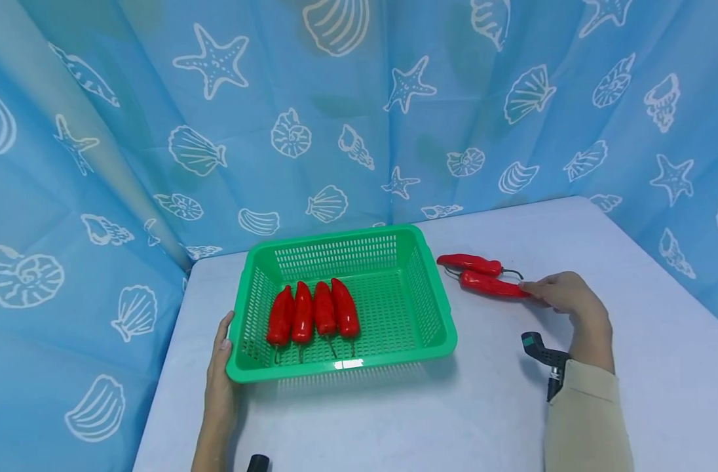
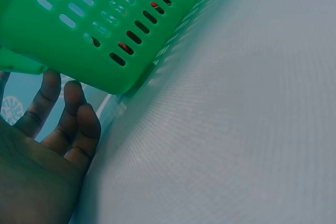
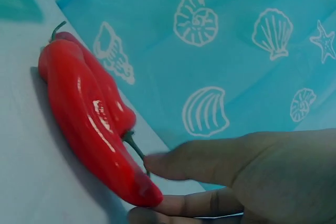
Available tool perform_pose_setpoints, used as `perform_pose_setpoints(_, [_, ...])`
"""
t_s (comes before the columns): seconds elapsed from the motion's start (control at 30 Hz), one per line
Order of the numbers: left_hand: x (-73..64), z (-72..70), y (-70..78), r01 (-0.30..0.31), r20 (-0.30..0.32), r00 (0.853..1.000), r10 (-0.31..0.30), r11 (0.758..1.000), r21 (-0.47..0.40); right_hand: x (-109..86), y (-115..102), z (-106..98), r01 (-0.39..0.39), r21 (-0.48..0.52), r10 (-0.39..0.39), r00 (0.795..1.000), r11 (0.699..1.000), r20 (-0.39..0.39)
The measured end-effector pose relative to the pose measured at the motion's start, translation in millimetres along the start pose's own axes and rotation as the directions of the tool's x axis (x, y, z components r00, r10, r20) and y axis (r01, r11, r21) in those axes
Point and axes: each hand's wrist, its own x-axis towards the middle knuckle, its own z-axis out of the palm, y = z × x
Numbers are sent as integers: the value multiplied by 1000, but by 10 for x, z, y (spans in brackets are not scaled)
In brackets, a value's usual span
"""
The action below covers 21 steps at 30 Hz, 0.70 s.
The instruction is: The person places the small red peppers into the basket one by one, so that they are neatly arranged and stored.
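Note:
Four glossy red chili peppers (image 1: 302, 313) lie side by side in a green plastic basket (image 1: 341, 364), stems toward the near side. At the basket's left wall my left hand (image 1: 219, 367) rests with its fingers loosely extended; the left wrist view shows the fingertips (image 2: 74, 92) right at the basket's edge. Two more red peppers lie on the table right of the basket, a farther pepper (image 1: 470, 263) and a nearer pepper (image 1: 490, 284). My right hand (image 1: 565, 294) pinches the nearer one's tip between thumb and fingers. In the right wrist view the thumb overlaps the farther pepper's stem (image 3: 134, 145).
A white-covered table (image 1: 394, 419) carries everything. Behind it and along both sides hangs a blue curtain (image 1: 335, 92) with white shell and starfish prints. A black wrist camera mount (image 1: 546, 356) sits at the right wrist.

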Motion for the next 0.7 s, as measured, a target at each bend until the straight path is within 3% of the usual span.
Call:
perform_pose_setpoints(0.2, [-2,12,-8,2,-6,1000,-2,1000,0,50,-59,78,29,-2,-29,999,1000,-44])
perform_pose_setpoints(0.4, [-24,27,-6,8,-8,1000,-8,1000,4,129,-57,137,6,5,-5,999,1000,-52])
perform_pose_setpoints(0.7, [-17,19,12,-6,-7,1000,6,1000,-28,224,-44,255,41,120,-25,992,992,-126])
